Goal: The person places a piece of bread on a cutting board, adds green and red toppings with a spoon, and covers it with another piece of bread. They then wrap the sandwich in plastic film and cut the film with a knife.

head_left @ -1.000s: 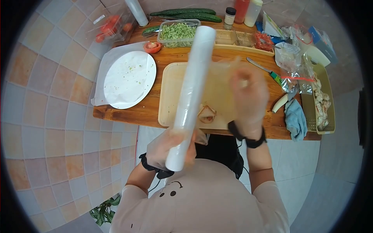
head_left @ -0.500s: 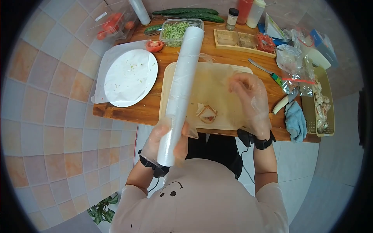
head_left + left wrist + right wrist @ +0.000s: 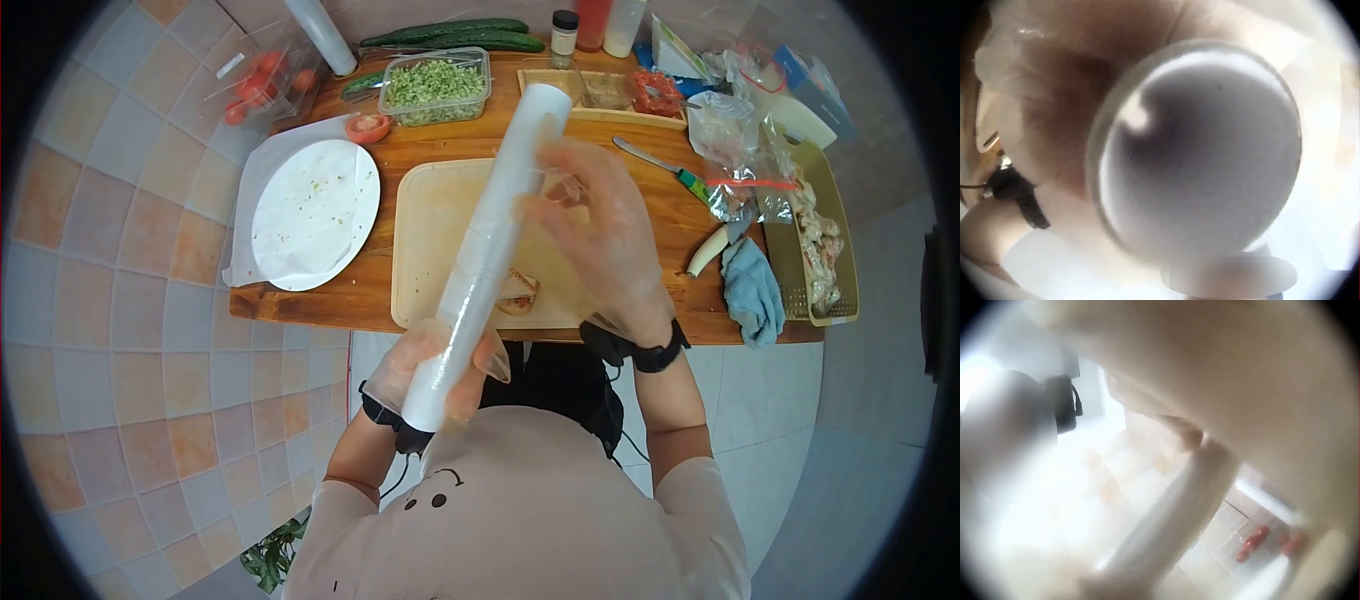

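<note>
Head view: the left hand (image 3: 402,362), in thin clear plastic, curls round the lower end of a glossy white film roll (image 3: 478,252) slanting above the cutting board (image 3: 422,250). The right hand (image 3: 608,235) is half-open beside the upper part, fingers bent; whether it pinches film cannot be told. Left wrist view: the roll's round end shows a pale rim, grey within. Right wrist view: its pale length runs diagonally, the hand blurred.

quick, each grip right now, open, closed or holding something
Left grip: holding the roll.
Right grip: at the roll, blurred; cannot tell whether open or closed.
</note>
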The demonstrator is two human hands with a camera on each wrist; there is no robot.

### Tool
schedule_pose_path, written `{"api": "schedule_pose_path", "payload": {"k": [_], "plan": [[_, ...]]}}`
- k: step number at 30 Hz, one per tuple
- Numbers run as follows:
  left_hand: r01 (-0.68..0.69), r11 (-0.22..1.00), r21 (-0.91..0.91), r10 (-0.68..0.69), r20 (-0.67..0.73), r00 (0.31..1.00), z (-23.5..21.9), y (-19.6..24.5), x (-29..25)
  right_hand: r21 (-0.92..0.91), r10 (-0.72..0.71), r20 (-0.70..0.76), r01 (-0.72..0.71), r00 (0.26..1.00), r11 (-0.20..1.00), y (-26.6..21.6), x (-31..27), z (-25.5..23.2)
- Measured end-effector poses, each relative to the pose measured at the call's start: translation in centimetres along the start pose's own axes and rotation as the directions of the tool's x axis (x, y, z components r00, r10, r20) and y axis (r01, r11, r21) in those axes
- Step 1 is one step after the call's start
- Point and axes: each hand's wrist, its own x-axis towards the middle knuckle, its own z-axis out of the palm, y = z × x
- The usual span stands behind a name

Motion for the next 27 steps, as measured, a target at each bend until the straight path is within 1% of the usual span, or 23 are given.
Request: {"api": "schedule_pose_path", "payload": {"k": [1,2,4,6,7,9,10,13,14,16,17,18,19,20,22,25,27], "plan": [[-0.040,0.998,0.054,0.045,-0.098,0.994,0.3,-0.2,0.0,-0.072,-0.068,0.005,0.068,0.998,0.995,0.1,0.4,0.1],[-0.076,0.991,0.110,0.096,-0.193,0.977,0.6,-0.6,0.1,-0.093,-0.095,0.008,0.096,0.995,0.991,0.8,0.7,0.1],[-0.062,0.969,0.240,0.126,-0.261,0.957,1.0,-0.3,-0.1,-0.133,-0.151,0.018,0.152,0.988,0.979,2.0,1.1,0.3],[0.026,0.925,0.379,0.064,-0.223,0.973,1.2,1.3,-0.2,-0.200,-0.209,0.001,0.205,0.978,0.958,1.8,1.0,0.4],[0.013,0.853,0.522,0.153,-0.273,0.950,1.8,1.7,0.1,-0.235,-0.239,-0.007,0.230,0.971,0.944,1.4,1.1,0.4],[0.027,0.643,0.765,0.343,-0.319,0.884,3.0,2.3,0.8,-0.243,-0.257,-0.034,0.241,0.966,0.939,1.1,1.0,0.4],[0.033,0.454,0.890,0.475,-0.273,0.837,2.4,2.4,1.1,-0.247,-0.268,-0.047,0.249,0.962,0.937,0.9,1.0,0.4],[0.210,0.207,0.956,0.475,-0.285,0.833,2.5,3.2,0.9,-0.030,-0.122,-0.021,0.122,0.992,0.992,0.3,0.8,-0.1],[0.181,0.391,0.902,0.373,-0.335,0.865,2.7,3.3,0.7,-0.029,-0.177,-0.027,0.176,0.984,0.984,0.4,0.8,0.0],[0.151,0.712,0.686,0.152,-0.361,0.920,3.1,3.4,0.3,-0.030,-0.289,-0.037,0.288,0.957,0.957,0.7,1.1,0.2],[0.151,0.776,0.613,0.093,-0.348,0.933,2.9,3.4,0.1,0.045,-0.172,-0.010,0.173,0.985,0.984,0.5,1.1,0.2],[0.156,0.832,0.533,0.034,-0.330,0.943,2.5,3.2,0.0,0.116,-0.054,0.026,0.051,0.998,0.992,0.2,1.1,0.1],[0.165,0.879,0.447,-0.024,-0.305,0.952,2.1,3.0,-0.1,0.181,0.063,0.070,-0.075,0.996,0.981,-0.1,1.1,0.0],[0.152,0.892,0.425,-0.026,-0.288,0.957,1.8,2.8,-0.2,0.242,0.128,0.132,-0.157,0.983,0.957,-0.4,1.3,-0.2],[0.128,0.917,0.377,-0.030,-0.254,0.967,1.3,2.5,-0.3,0.342,0.240,0.267,-0.325,0.933,0.882,-0.4,2.0,-0.6],[0.091,0.935,0.342,0.010,-0.282,0.959,1.4,1.9,-0.8,0.490,0.174,0.276,-0.294,0.945,0.821,1.9,2.3,-0.5],[-0.052,0.960,0.277,0.110,-0.198,0.974,0.0,1.7,-1.4,0.464,0.313,0.122,-0.333,0.942,0.821,1.7,2.4,-1.5]]}}
